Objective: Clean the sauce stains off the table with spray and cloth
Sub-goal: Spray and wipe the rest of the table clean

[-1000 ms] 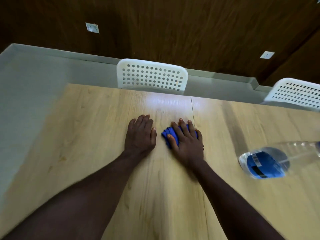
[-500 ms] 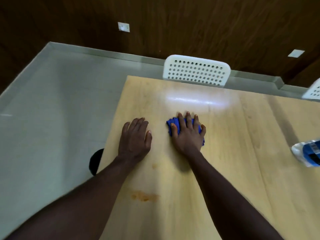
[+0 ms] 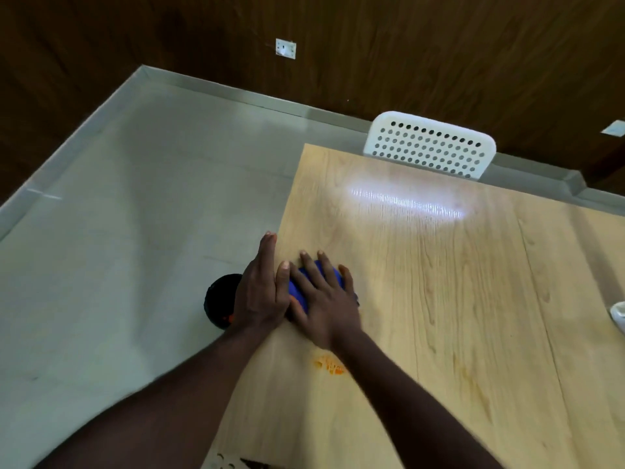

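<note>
A blue cloth (image 3: 299,291) lies on the light wooden table (image 3: 439,282) close to its left edge. My right hand (image 3: 324,299) presses flat on the cloth with straight fingers and covers most of it. My left hand (image 3: 260,289) lies flat at the table's left edge, fingers straight, touching the right hand's thumb side. An orange sauce stain (image 3: 329,364) shows on the table just below my right wrist. Only a white sliver of the spray bottle (image 3: 619,314) appears at the right frame edge.
A white perforated chair back (image 3: 429,145) stands at the table's far edge. A dark round object (image 3: 220,299) sits on the pale floor (image 3: 135,231) below the table's left edge. Dark wood wall panels with sockets stand behind.
Both hands and the cloth have slid left to the table's left edge and now touch each other. The view swung left, and the bottle has nearly left the frame.
</note>
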